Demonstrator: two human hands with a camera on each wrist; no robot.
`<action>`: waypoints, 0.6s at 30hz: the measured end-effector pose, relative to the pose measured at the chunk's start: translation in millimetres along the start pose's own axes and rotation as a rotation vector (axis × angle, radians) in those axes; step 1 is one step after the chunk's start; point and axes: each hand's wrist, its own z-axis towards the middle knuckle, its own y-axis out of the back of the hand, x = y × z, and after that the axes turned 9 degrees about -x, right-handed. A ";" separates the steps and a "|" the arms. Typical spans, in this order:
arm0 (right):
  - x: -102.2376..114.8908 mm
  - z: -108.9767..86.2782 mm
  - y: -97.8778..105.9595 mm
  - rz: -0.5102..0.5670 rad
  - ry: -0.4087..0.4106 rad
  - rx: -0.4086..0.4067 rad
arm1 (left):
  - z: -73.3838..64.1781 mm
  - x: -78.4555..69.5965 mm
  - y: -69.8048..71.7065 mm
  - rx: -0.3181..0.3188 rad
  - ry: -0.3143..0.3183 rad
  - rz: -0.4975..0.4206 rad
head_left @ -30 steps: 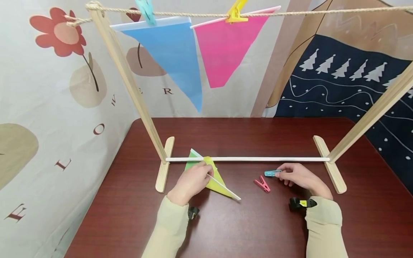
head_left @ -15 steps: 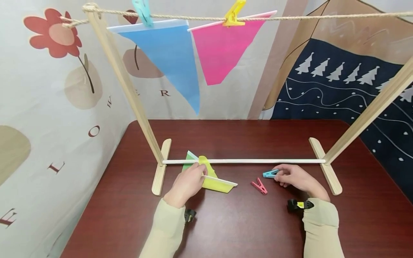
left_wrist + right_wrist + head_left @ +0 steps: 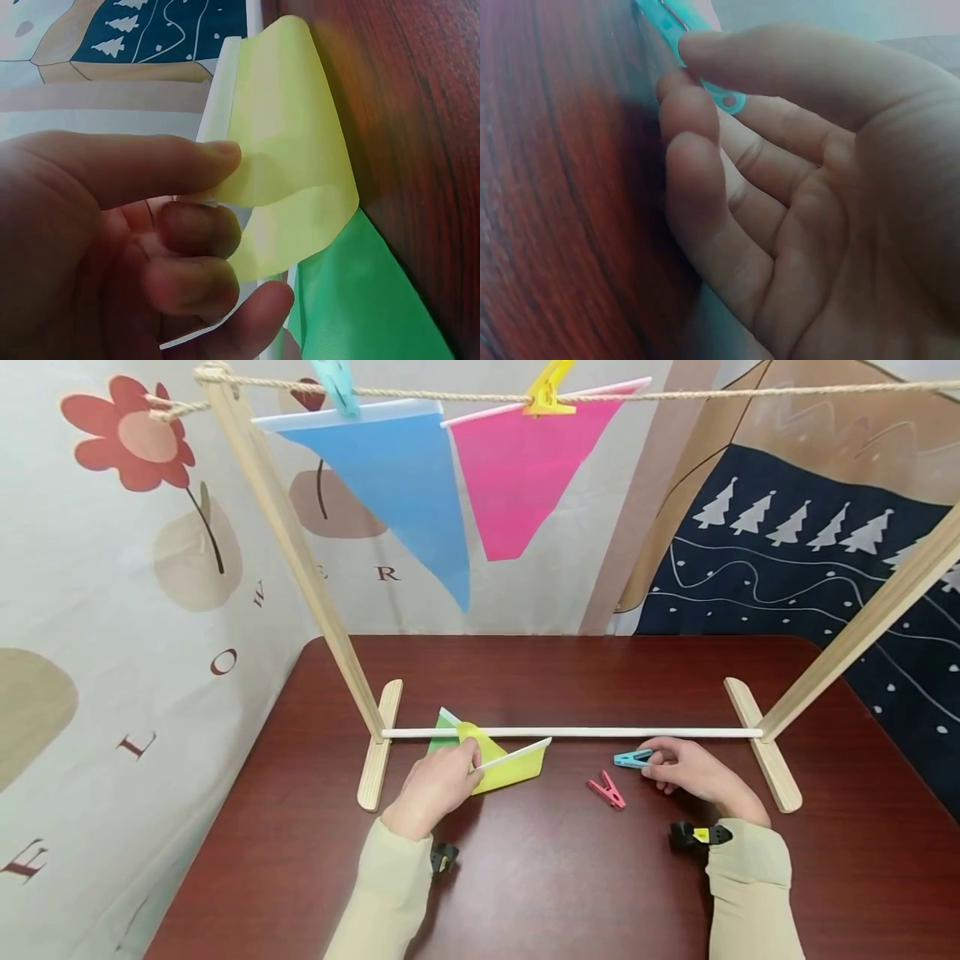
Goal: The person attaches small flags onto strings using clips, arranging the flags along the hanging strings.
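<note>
My left hand (image 3: 441, 781) pinches the white-edged top of a yellow pennant (image 3: 517, 768) between thumb and fingers. In the left wrist view the yellow pennant (image 3: 292, 120) bends over into a curve beside that hand. Under it lies a green pennant (image 3: 367, 292), partly covered. On the right, my right hand (image 3: 693, 772) pinches a blue clothespin (image 3: 632, 758) just above the table. The right wrist view shows the thumb on the blue clothespin (image 3: 731, 99), whose far end is cut off. A pink clothespin (image 3: 607, 790) lies on the table between the hands.
Wooden posts (image 3: 292, 543) on feet hold up a rope (image 3: 720, 393). A white rod (image 3: 622, 732) joins them low down. From the rope hang a blue pennant (image 3: 397, 485) and a pink pennant (image 3: 525, 468), clipped by a light-blue and a yellow clothespin.
The yellow pennant's free end has swung up and away from me, so its white edge now slants upward to the right. My right hand keeps its place with the blue clothespin.
</note>
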 end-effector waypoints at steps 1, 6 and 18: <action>0.3 0.0 0.3 0.002 -0.002 -0.001 | -0.2 -0.1 0.4 0.002 0.002 0.001; 1.4 0.9 -1.3 0.012 -0.001 0.004 | -1.8 0.4 2.6 0.004 0.004 0.013; 3.5 -0.1 0.4 0.021 -0.013 0.007 | -0.4 -1.1 0.1 0.009 -0.036 0.019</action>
